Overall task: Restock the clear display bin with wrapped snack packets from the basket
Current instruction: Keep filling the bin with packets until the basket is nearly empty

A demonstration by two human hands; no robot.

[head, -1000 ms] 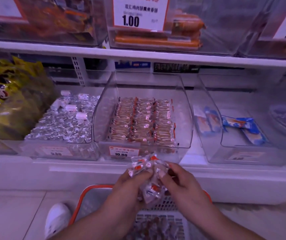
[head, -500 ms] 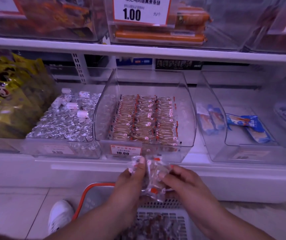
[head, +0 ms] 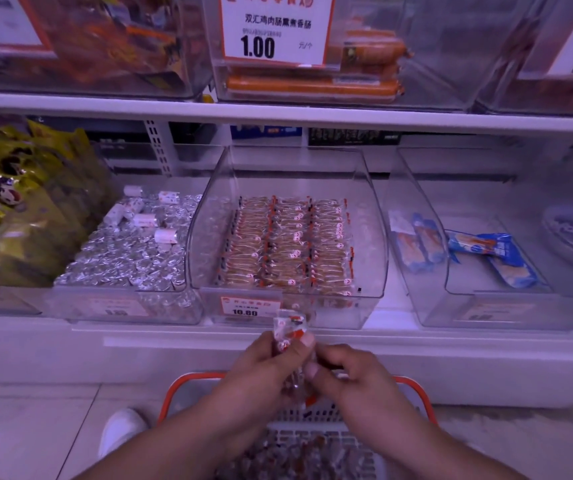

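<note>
Leftmost, yellow bags [head: 4,202] are seen on the shelf [head: 278,117], then a bin of silver sweets [head: 129,258]. Just beside it stands the clear bin [head: 375,237], where wrapped packets are laid in neat rows [head: 285,244] behind a price tag [head: 247,306]. Below its front, a small bunch of packets [head: 290,332] is pinched in the curled fingers of the left hand [head: 261,372]; its lower end is gripped by the curled fingers [head: 313,370] of the right hand [head: 354,379]. Both hands are held over the orange-rimmed basket [head: 416,389], in which more packets are piled. Further right, blue packs [head: 486,254] are seen in another bin.
</note>
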